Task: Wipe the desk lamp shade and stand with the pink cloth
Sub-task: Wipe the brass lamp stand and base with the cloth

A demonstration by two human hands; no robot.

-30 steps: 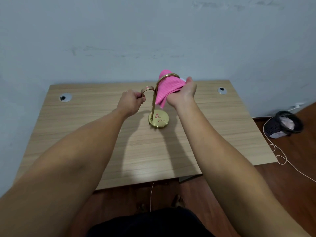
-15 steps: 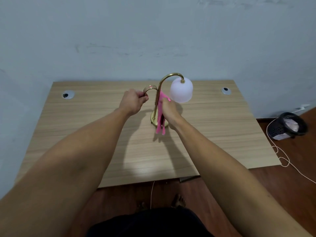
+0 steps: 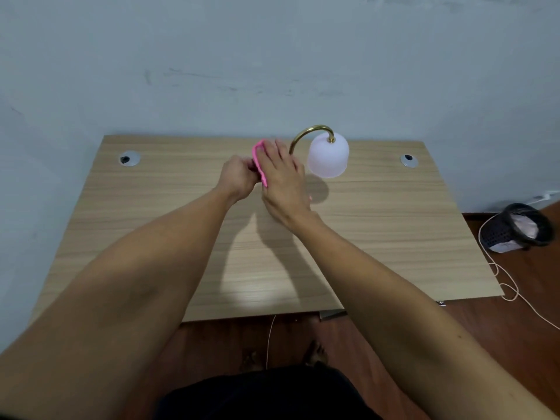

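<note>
On the wooden table (image 3: 378, 225), near its far edge and a little right of centre, stands the desk lamp, with its white shade (image 3: 328, 156) hanging mouth-down from a curved brass neck (image 3: 309, 131) that arcs up and over to the right. The lower part of the stand and the base are hidden behind the two hands, which meet just left of the shade. The right hand (image 3: 283, 177) lies with fingers extended and pointing away from the camera, pressing the pink cloth (image 3: 260, 160) against the left side of the stand; only a narrow strip of cloth shows along the left edge of that hand. The left hand (image 3: 238, 177) is curled closed just beside it, touching the cloth's edge, and whatever it grips is covered, so what it holds cannot be told. The shade is clear of both hands and casts a round shadow on the table below it. Two round cable holes sit in the far corners of the table, a left one (image 3: 129, 159) and a right one (image 3: 408, 160). On the dark floor to the right, a black basket (image 3: 515, 228) lies on its side near a pale cord (image 3: 497, 268) that trails past the table's corner.
</note>
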